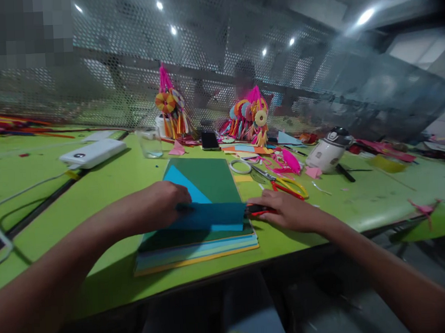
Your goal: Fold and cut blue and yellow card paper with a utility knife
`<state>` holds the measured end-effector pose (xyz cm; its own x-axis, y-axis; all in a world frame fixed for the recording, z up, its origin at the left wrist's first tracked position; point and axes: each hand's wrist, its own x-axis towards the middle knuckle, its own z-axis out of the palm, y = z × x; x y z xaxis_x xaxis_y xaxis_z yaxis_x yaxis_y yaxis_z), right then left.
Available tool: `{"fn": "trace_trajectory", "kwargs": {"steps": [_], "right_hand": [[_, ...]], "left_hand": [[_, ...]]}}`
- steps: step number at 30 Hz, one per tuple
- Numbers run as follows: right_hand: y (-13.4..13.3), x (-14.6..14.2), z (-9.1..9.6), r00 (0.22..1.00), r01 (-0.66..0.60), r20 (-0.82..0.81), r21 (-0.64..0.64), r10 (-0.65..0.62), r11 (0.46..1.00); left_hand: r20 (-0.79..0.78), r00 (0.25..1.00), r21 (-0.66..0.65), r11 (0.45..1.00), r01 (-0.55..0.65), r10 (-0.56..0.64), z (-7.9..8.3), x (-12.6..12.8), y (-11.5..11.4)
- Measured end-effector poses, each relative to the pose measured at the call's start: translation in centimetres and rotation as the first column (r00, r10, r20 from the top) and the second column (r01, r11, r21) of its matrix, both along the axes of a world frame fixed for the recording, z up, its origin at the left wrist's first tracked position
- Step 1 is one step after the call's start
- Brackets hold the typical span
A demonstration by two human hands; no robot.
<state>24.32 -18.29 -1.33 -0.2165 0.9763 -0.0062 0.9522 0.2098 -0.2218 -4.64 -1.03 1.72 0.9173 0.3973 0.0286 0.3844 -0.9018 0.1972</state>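
Note:
A blue sheet of paper point(214, 217), folded over, lies on a stack of coloured paper point(208, 179) whose top sheet is dark green. My left hand point(165, 203) is closed on the left end of the blue paper, its fingertips partly hidden. From the right, my right hand point(290, 210) grips a red-and-black cutter point(260, 209), with its front end at the right edge of the fold. Its blade cannot be made out. A lighter blue triangular flap point(188, 183) shows behind the fold.
Scissors point(288, 187) and a white ring point(240, 166) lie right of the stack. Behind stand a glass point(150, 144), a phone point(209, 141) and tasselled paper ornaments point(255, 112). A white power bank point(93, 153) with a cable is left; a white bottle point(328, 151) is right.

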Motion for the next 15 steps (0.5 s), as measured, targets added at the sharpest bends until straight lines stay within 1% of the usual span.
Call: {"fn": "trace_trajectory", "kwargs": {"steps": [3,6,10,13,15], "right_hand": [[-1.1,0.2,0.4,0.999,-0.044,-0.013,-0.063,0.044,0.997],[-1.9,0.8,0.7,0.999,-0.033,-0.018,-0.08,0.032,0.996],[-2.2,2.2,1.1,0.997,-0.056,-0.057,-0.049,0.054,0.997],[-1.6,3.2,1.4,0.994,-0.06,-0.088,0.004,0.06,0.998],[-1.0,3.5,1.4,0.996,-0.057,-0.074,0.039,0.059,0.998]], "left_hand": [[-0.077,0.996,0.021,0.999,-0.032,0.033,0.2,0.3,0.0],[-0.114,0.991,0.065,0.996,-0.059,0.067,0.6,0.7,-0.4],[-0.127,0.985,0.129,0.986,-0.104,0.12,0.9,1.4,-0.5],[-0.094,0.983,0.173,0.975,-0.142,0.159,0.5,2.0,-0.2],[-0.082,0.98,0.194,0.968,-0.162,0.18,0.2,2.3,-0.1]]}}
